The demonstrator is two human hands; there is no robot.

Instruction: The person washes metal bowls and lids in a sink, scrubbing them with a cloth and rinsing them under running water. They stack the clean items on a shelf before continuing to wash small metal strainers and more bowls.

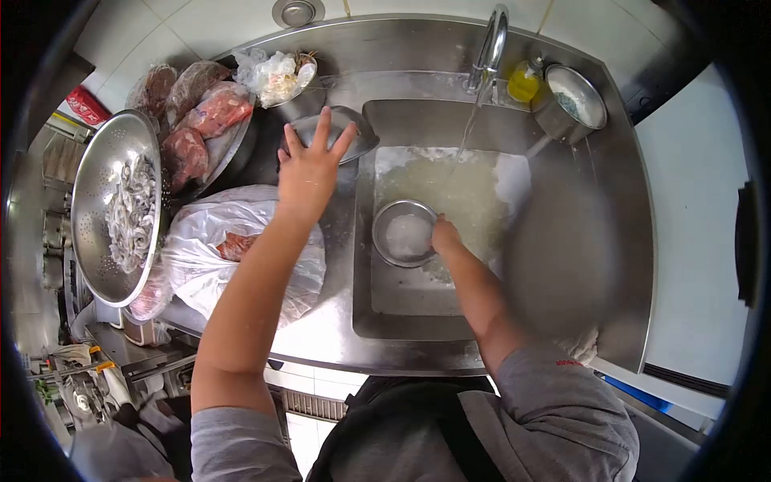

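Observation:
My right hand (446,234) is closed on the rim of a small round metal bowl (385,253) inside the sink (418,325). Something whitish shows within the bowl. Cloudy, foamy water (466,189) lies behind it, and a stream runs into it from the faucet (488,56). My left hand (309,173) is raised with its fingers spread and holds nothing. In this view its fingertips overlap a dark metal bowl (365,135) on the counter left of the sink.
A steel colander (88,233) with pale squid-like pieces stands far left. Beside it are packs of red meat (217,108) and a large white plastic bag (193,249). A soap bottle (524,82) and a metal pot (554,120) stand at the back right.

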